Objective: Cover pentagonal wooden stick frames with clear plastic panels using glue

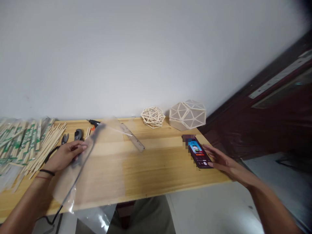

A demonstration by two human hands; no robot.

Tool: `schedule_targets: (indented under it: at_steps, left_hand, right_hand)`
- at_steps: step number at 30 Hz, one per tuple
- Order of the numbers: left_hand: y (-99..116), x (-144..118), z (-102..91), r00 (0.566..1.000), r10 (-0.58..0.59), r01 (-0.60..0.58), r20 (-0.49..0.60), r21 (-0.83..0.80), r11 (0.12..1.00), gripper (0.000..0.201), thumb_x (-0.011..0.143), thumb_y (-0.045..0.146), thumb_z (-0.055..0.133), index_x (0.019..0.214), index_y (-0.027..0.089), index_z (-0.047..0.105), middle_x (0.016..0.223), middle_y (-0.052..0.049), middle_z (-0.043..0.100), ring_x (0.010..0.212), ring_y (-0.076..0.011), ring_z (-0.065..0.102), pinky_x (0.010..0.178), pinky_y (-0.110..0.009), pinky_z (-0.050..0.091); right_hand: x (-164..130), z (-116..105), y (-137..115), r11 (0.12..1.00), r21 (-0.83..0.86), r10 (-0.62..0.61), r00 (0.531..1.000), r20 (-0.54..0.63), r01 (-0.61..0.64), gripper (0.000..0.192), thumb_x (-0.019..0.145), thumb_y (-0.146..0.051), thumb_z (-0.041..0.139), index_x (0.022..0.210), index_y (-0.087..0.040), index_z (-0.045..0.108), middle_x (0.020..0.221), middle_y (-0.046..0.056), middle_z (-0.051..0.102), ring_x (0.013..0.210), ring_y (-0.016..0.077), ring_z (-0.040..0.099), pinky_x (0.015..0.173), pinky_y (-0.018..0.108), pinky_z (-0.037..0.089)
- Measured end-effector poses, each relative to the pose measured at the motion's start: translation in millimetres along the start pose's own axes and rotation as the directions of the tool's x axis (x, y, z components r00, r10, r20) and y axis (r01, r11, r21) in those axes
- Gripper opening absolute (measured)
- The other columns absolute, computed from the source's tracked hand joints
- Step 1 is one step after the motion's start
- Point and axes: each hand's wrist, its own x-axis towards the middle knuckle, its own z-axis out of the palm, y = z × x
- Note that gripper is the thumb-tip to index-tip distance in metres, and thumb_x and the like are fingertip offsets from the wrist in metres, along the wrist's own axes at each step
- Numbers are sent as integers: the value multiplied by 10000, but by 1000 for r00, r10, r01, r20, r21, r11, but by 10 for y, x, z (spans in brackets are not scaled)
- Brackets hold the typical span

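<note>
Head view: nearest, a clear plastic sheet (pixel 97 162) hangs over the front edge of the wooden worktop (pixel 158 169). The left hand (pixel 64 156) is clamped on the sheet's left edge, beside loose sticks (pixel 46 143). The right hand (pixel 223 161) lies flat, fingers apart, touching a lit phone (pixel 198 152). Farther back lie cutters (pixel 78 134), a ruler (pixel 134 138) and two stick-built balls (pixel 187 114).
</note>
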Motion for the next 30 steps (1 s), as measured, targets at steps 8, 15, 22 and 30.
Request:
schedule_targets:
  at_steps: [8,15,22,30]
  left_hand:
    - [-138,31,4,999,51,-51,-18,-13,999,629,824,723,648,1089,157,714,706,36,584,554,-131,495,525,-238,360]
    - [-108,-2,19,999,39,-40,-28,-18,999,656,799,741,642,1079,152,716,715,26,595,552,-136,491,516,-240,369]
    - [-37,-14,19,998,44,-44,-34,4,999,658,775,745,633,1039,151,734,717,6,625,554,-151,497,533,-261,382]
    - [-50,-18,25,999,35,-35,-40,1,999,632,784,723,639,1051,160,742,669,21,602,534,-147,476,510,-243,353]
  right_hand:
    - [-1,-15,7,999,-54,11,1000,8,-11,862,801,-512,856,1558,-387,464,1692,49,412,1552,382,355,1243,555,360]
    - [23,-54,59,998,-56,19,1000,16,-18,890,792,-478,868,1566,-399,436,1691,36,416,1541,358,385,1241,533,373]
    - [70,-16,100,995,-95,10,999,-32,-13,902,768,-583,847,1549,-366,452,1689,72,416,1532,381,400,1237,563,372]
    - [139,38,115,986,-158,16,982,-189,-47,799,773,-701,756,1472,-370,557,1559,62,591,1469,378,502,1229,551,399]
